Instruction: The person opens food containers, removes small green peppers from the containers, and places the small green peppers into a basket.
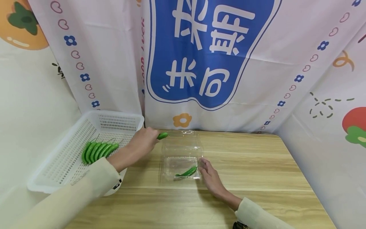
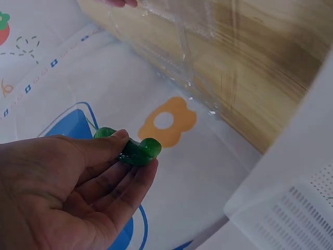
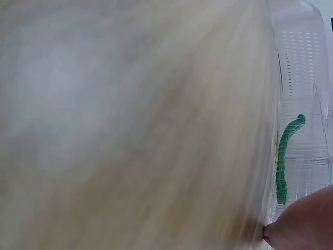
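My left hand [image 1: 144,140] is raised beside the right rim of the white basket. It pinches a green chili pepper [image 2: 138,151] between thumb and fingers, the pepper's rounded end sticking out. On the table, a clear plastic clamshell box [image 1: 180,161] stands with its lid folded back toward the wall. Inside, near the front edge, lies another green chili pepper [image 1: 188,171], also visible through the plastic in the right wrist view. My right hand [image 1: 211,178] touches the box's right side, its fingers fairly straight along the wall; part of it is out of the right wrist view.
The white perforated basket [image 1: 61,154] stands at the left, with several green chili peppers [image 1: 97,152] lined up inside. The wooden table [image 1: 246,178] meets a printed cloth wall [image 1: 257,105] at the back.
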Action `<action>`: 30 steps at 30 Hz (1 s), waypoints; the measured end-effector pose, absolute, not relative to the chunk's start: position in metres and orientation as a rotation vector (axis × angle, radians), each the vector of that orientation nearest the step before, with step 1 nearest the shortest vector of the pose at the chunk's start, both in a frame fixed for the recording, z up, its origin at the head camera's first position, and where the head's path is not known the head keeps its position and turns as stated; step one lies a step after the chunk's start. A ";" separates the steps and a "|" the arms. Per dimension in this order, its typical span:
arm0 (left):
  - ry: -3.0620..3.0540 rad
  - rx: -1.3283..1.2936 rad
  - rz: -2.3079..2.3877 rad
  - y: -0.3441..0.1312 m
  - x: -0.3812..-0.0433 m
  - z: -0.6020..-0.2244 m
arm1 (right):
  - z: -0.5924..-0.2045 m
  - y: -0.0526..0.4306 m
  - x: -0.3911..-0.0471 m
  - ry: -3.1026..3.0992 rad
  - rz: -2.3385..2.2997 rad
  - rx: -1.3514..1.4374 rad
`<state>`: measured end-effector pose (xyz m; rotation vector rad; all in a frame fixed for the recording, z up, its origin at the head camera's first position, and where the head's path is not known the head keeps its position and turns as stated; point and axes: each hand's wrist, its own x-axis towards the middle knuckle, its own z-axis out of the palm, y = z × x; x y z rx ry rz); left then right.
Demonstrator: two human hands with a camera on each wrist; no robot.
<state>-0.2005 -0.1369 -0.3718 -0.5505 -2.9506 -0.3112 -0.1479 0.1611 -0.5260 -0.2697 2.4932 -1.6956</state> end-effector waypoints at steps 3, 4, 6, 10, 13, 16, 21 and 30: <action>-2.944 -0.548 -0.316 -0.145 -0.202 -0.370 | -0.527 0.161 -0.148 2.498 -1.690 -0.267; -2.947 -0.538 -0.311 -0.147 -0.202 -0.369 | -0.527 0.161 -0.148 2.498 -1.687 -0.267; -2.954 -0.524 -0.302 -0.153 -0.204 -0.367 | -0.528 0.161 -0.148 2.499 -1.682 -0.268; -2.975 -0.492 -0.302 -0.164 -0.206 -0.363 | -0.528 0.161 -0.148 2.500 -1.675 -0.272; -2.985 -0.479 -0.313 -0.173 -0.207 -0.361 | -0.528 0.161 -0.149 2.506 -1.671 -0.272; -2.994 -0.461 -0.326 -0.181 -0.207 -0.359 | -0.529 0.162 -0.150 2.513 -1.666 -0.270; -2.985 -0.442 -0.328 -0.196 -0.208 -0.357 | -0.529 0.162 -0.150 2.520 -1.660 -0.278; -2.947 -0.435 -0.370 -0.220 -0.213 -0.357 | -0.526 0.161 -0.151 2.522 -1.660 -0.289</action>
